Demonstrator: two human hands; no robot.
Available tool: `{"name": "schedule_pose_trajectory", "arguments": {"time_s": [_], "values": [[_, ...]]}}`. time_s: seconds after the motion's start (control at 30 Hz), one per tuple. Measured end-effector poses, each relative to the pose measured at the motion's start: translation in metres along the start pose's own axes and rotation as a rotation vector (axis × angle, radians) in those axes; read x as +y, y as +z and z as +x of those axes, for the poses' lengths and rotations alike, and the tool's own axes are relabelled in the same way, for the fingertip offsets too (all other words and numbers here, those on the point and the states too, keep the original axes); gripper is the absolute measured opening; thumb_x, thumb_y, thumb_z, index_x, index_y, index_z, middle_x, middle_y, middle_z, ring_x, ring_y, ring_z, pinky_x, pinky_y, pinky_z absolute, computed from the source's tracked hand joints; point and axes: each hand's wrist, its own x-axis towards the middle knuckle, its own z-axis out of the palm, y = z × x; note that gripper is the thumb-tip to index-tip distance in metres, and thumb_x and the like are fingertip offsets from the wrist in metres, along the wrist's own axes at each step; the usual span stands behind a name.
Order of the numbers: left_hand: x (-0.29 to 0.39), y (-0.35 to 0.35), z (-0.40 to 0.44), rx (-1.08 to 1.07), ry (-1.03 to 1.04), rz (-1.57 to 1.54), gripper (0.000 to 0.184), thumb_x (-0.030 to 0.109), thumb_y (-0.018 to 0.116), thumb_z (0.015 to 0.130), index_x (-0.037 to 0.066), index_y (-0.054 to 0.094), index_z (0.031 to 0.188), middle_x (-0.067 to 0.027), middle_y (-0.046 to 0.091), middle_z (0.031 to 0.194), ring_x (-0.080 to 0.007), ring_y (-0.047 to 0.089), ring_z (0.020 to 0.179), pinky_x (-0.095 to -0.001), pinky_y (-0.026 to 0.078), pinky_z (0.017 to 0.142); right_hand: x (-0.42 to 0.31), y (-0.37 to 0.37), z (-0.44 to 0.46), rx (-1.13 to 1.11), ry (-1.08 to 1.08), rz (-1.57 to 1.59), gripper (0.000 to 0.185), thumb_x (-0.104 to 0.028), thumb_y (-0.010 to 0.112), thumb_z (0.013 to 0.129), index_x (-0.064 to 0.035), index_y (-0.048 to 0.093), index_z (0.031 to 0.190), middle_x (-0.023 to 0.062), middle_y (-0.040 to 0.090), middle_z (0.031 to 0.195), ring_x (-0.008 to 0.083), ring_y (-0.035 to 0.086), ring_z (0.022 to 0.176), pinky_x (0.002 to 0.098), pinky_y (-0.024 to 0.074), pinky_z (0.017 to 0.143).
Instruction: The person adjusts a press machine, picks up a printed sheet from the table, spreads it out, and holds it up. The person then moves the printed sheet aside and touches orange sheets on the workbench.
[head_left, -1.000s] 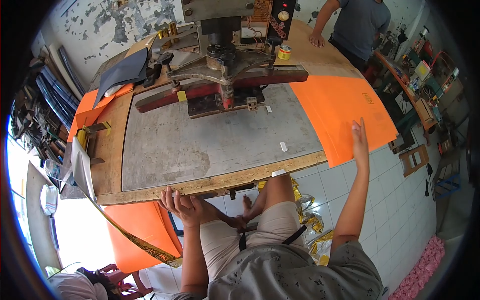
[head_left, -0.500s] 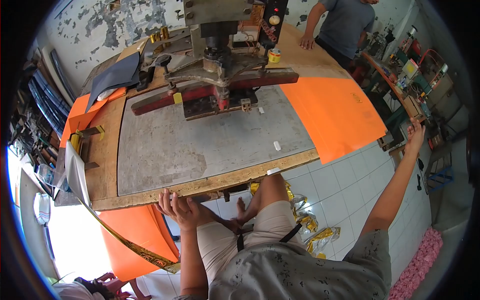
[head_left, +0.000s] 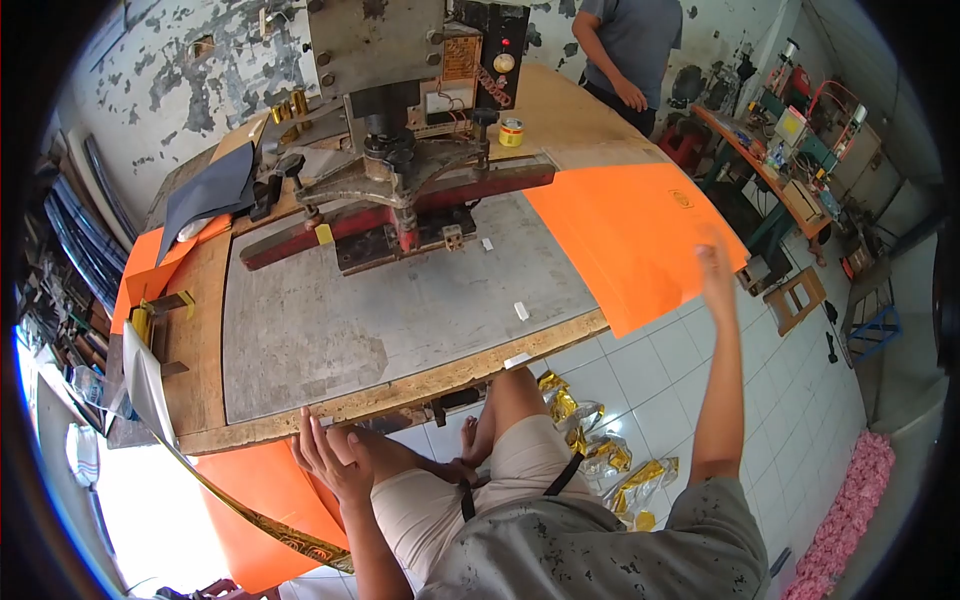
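My left hand [head_left: 338,468] is at the front edge of the wooden table [head_left: 400,385], fingers spread and holding nothing, beside the hanging orange sheets [head_left: 245,500]. Blurred by motion, my right hand [head_left: 716,270] is over the right edge of the orange sheet stack [head_left: 625,240]; I cannot tell whether it touches the paper. A small gold emblem [head_left: 681,198] shows on the top sheet. Left of the stack is the grey metal plate [head_left: 400,310] under the press head [head_left: 395,200], with its red crossbar [head_left: 285,242]. Two small white pieces, one of them a slip [head_left: 521,311], lie on the plate.
A gold foil strip [head_left: 270,515] hangs off the table's left side. Dark sheets [head_left: 210,190] and a yellow tin [head_left: 511,132] lie farther back. Crumpled foil [head_left: 605,455] covers part of the tiled floor. Another person [head_left: 630,50] stands behind the table; a workbench [head_left: 765,170] is at right.
My right hand has swung left from beyond the stack to its right edge. My left hand has slipped slightly down the table edge. The view has shifted right; the other person's hand is off the table.
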Motion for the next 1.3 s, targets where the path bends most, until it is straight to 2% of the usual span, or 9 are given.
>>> {"name": "schedule_pose_trajectory", "arguments": {"time_s": [0.07, 0.17, 0.27, 0.37, 0.57, 1.3], "values": [[-0.007, -0.005, 0.003, 0.026, 0.003, 0.015, 0.060, 0.034, 0.052, 0.100, -0.002, 0.045, 0.146, -0.0225, 0.049, 0.150, -0.0360, 0.046, 0.140, -0.0537, 0.027, 0.117, 0.016, 0.035, -0.023, -0.029, -0.045, -0.175, 0.056, -0.037, 0.059, 0.102, -0.0086, 0.049, 0.149, 0.0110, 0.059, 0.135, 0.0249, 0.053, 0.125, 0.0385, 0.0380, 0.110], [-0.025, -0.010, 0.015, 0.070, -0.047, 0.015, 0.060, 0.036, 0.050, 0.102, -0.001, 0.043, 0.149, -0.0208, 0.048, 0.151, -0.0381, 0.042, 0.143, -0.0562, 0.025, 0.118, 0.025, 0.061, -0.043, -0.028, -0.167, -0.560, 0.048, -0.037, 0.055, 0.103, -0.0115, 0.056, 0.143, 0.0081, 0.054, 0.140, 0.0268, 0.046, 0.132, 0.0428, 0.0307, 0.115], [-0.046, -0.009, 0.020, 0.086, -0.064, 0.067, 0.058, 0.039, 0.042, 0.106, 0.001, 0.044, 0.149, -0.0197, 0.046, 0.153, -0.0405, 0.038, 0.145, -0.0588, 0.022, 0.120, 0.029, 0.066, -0.045, -0.002, -0.133, -0.433, 0.043, -0.037, 0.052, 0.105, -0.0132, 0.060, 0.140, 0.0056, 0.051, 0.144, 0.0262, 0.040, 0.137, 0.0447, 0.0244, 0.118], [-0.061, 0.014, 0.007, 0.131, -0.034, 0.102, 0.059, 0.043, 0.035, 0.107, 0.003, 0.046, 0.147, -0.0196, 0.046, 0.152, -0.0435, 0.034, 0.146, -0.0617, 0.018, 0.120, 0.025, 0.068, -0.046, 0.006, -0.110, -0.450, 0.043, -0.036, 0.051, 0.105, -0.0141, 0.059, 0.141, 0.0052, 0.051, 0.143, 0.0259, 0.040, 0.137, 0.0441, 0.0239, 0.118], [-0.063, 0.032, 0.006, 0.264, -0.048, 0.068, 0.060, 0.047, 0.031, 0.107, 0.005, 0.049, 0.144, -0.0189, 0.048, 0.151, -0.0435, 0.034, 0.146, -0.0627, 0.017, 0.120, 0.031, 0.069, -0.047, 0.012, -0.112, -0.432, 0.042, -0.035, 0.050, 0.105, -0.0151, 0.059, 0.141, 0.0042, 0.050, 0.145, 0.0256, 0.039, 0.138, 0.0439, 0.0225, 0.119], [-0.063, 0.027, 0.008, 0.238, -0.025, 0.098, 0.056, 0.045, 0.032, 0.108, 0.004, 0.049, 0.143, -0.0181, 0.049, 0.149, -0.0412, 0.038, 0.144, -0.0613, 0.020, 0.118, 0.033, 0.069, -0.045, 0.014, -0.139, -0.426, 0.041, -0.033, 0.051, 0.104, -0.0139, 0.059, 0.140, 0.0049, 0.051, 0.144, 0.0264, 0.040, 0.136, 0.0442, 0.0238, 0.118]]}}
